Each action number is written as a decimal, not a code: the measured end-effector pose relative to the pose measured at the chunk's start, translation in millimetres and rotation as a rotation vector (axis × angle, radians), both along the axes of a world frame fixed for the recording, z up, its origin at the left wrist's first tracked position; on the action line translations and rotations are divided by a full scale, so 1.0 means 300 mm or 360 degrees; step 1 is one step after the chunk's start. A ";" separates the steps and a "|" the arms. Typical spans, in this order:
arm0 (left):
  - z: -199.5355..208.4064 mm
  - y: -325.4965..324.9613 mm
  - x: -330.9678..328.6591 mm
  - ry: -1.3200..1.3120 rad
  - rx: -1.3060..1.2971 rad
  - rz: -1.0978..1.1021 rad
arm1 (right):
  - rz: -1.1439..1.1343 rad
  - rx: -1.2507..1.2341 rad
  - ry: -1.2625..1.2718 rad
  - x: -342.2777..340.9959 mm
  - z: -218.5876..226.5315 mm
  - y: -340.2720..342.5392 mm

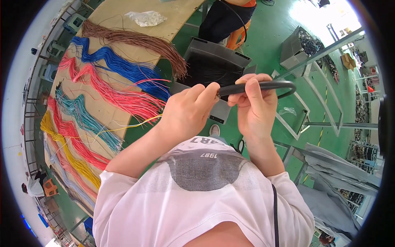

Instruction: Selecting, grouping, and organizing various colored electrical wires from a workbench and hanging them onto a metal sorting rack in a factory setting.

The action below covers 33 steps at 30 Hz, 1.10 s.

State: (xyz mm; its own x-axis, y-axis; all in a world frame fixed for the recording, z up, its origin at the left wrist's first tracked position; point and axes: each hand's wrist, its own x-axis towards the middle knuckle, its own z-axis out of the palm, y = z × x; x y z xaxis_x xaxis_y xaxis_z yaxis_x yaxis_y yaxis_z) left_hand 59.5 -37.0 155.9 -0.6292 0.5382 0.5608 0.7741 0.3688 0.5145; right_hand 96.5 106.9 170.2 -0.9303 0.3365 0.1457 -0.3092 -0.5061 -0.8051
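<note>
Both hands holding a black tube [273,85] up beside a table of wire bundles, open bin beyond
Wooden table [177,16] at left, loose bundles of coloured wires [111,57] across it; open gray bin [205,47] beyond the hands, black lining inside; another gray bin [289,47] farther right, filled with dark tangled pieces; clear bag [146,18] of white bits on table; left hand [185,109] curled shut, apparently on tube's left end, fingers hide the grip; right hand [257,103] pinching tube, which spans between hands and hooks back past the right; thin yellow wire [150,119] beside left wrist
</note>
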 end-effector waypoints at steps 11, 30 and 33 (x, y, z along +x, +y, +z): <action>0.009 -0.019 0.018 -0.0874 0.0256 -0.0135 | 0.0120 0.0380 -0.0161 -0.005 0.036 0.015; 0.024 -0.012 0.009 -0.0380 0.0042 -0.0127 | 0.0196 0.0054 -0.0001 -0.012 0.011 -0.003; 0.018 -0.009 -0.004 -0.0257 -0.0015 -0.0083 | 0.0148 0.0119 0.0019 -0.022 0.016 -0.009</action>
State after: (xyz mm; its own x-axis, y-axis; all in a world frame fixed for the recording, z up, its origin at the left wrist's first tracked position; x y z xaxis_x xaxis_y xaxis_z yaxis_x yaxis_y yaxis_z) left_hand 58.3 -39.6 161.4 -0.6818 0.5773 0.4494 0.6999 0.3358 0.6304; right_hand 90.0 104.3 175.0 -0.9551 0.2368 0.1783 -0.2734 -0.4715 -0.8384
